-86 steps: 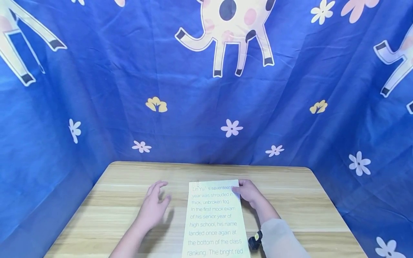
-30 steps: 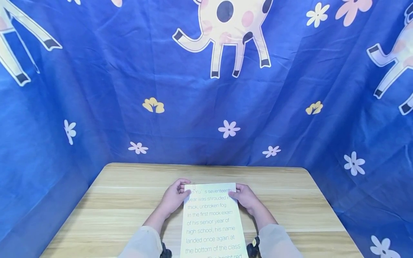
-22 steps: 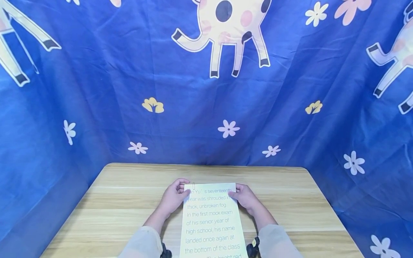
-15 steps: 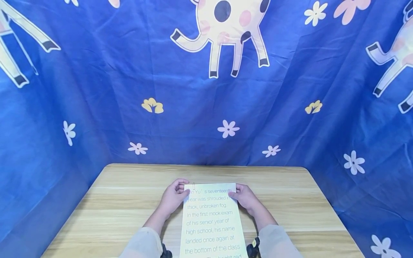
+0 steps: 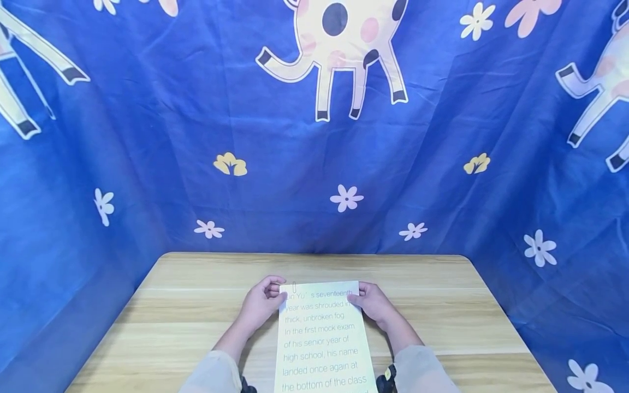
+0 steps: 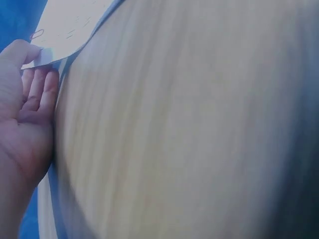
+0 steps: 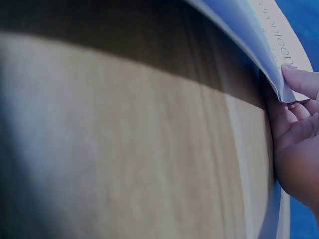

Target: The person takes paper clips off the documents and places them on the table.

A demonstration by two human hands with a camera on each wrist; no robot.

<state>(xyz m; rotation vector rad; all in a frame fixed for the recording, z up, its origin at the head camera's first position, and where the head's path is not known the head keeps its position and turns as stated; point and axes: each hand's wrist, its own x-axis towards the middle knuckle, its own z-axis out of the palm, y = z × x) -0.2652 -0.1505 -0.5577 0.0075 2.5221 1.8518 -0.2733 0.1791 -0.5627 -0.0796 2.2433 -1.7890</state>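
A printed sheet of paper [image 5: 319, 338] with large lines of English text lies between my hands in the head view, its lower end cut off by the frame. My left hand [image 5: 262, 300] pinches the upper left corner, thumb on the face and fingers behind. The upper right corner is pinched by my right hand [image 5: 375, 303] in the same way. A small paper clip [image 5: 294, 287] sits on the top edge near the left corner; it looks reddish in the left wrist view. In the right wrist view the paper [image 7: 279, 50] bends along its side edge, raised off the wood.
A light wood-grain table [image 5: 172, 305] spreads under the paper and both arms. Behind and at the sides hangs a blue curtain [image 5: 285, 218] printed with cows and flowers. A dark device [image 5: 385, 381] is strapped at the right wrist, by the sleeve.
My left hand, open and apart from the paper at first, has come in and taken its upper left corner. My right hand has kept its hold. Lately only the view shifts slightly.
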